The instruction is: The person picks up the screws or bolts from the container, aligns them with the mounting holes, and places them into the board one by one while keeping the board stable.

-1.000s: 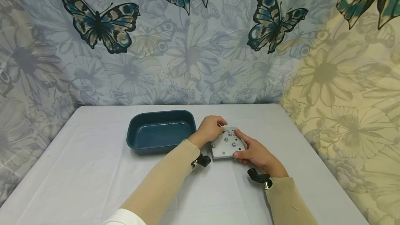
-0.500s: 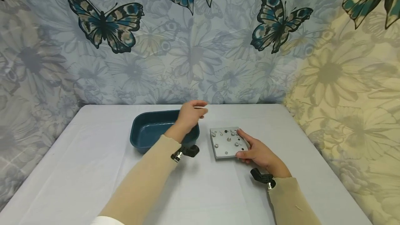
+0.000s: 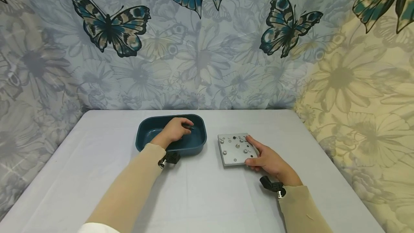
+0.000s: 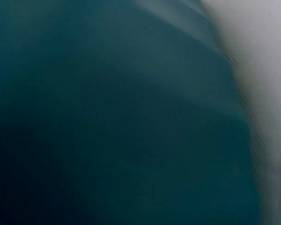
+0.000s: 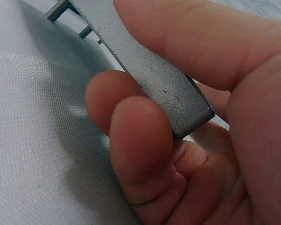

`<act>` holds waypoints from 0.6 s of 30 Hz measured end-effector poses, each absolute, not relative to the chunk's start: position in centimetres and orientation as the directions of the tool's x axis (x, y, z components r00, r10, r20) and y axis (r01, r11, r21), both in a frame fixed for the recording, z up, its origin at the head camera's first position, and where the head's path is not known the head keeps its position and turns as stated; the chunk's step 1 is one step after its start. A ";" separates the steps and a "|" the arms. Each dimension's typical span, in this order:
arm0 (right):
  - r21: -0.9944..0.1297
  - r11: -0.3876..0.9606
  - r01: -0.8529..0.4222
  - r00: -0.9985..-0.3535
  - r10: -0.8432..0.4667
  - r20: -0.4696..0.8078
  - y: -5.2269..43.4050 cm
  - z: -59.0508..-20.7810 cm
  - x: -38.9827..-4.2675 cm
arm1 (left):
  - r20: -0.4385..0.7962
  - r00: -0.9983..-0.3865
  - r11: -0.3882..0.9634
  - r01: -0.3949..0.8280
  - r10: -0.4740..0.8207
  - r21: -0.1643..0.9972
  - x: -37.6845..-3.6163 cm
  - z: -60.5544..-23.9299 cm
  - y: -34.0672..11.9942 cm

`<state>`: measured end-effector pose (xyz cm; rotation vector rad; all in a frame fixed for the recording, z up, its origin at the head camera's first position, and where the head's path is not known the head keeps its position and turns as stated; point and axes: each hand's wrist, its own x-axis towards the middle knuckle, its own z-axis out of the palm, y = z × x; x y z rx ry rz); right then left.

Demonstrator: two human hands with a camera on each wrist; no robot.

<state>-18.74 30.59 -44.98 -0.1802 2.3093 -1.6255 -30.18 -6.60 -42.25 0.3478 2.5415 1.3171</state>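
My right hand (image 3: 271, 160) grips the right edge of a square grey metal plate (image 3: 230, 155), fingers and thumb around it. Screw heads and holes dot the plate's top. Close up in the right wrist view, threaded screw ends (image 5: 57, 10) stick out below the plate over the white cloth. Inside a dark teal rectangular tray (image 3: 191, 151), my left hand (image 3: 175, 129) reaches down with index finger and thumb apart. A small metal screw (image 3: 191, 128) lies right at its fingertips. The left wrist view is a blur of the tray's wall (image 4: 145, 117); no fingers show there.
A white cloth (image 3: 200, 197) covers the table, running to a back edge against a butterfly-and-flower patterned curtain (image 3: 207, 64). The tray stands left of the plate, with a strip of cloth between them.
My left hand has left the plate's upper left corner, lifted across the tray's right side and lowered into the tray. The right hand still holds the plate in place.
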 end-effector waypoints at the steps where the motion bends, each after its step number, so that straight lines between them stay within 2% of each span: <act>1: -0.934 0.350 0.077 -0.944 -0.275 -0.181 30.6 -45.0 -18.7 | -0.113 -0.936 0.571 0.105 0.334 0.814 -30.3 -42.5 -6.5; 10: -0.931 0.356 0.079 -0.944 -0.274 -0.184 30.6 -45.0 -18.6 | -0.044 -0.896 0.660 0.291 0.442 0.693 -31.0 -43.4 -6.0; 18: -0.935 0.347 0.069 -0.942 -0.286 -0.175 30.7 -45.0 -18.6 | 0.027 -0.886 0.745 0.405 0.462 0.530 -31.1 -43.6 -5.5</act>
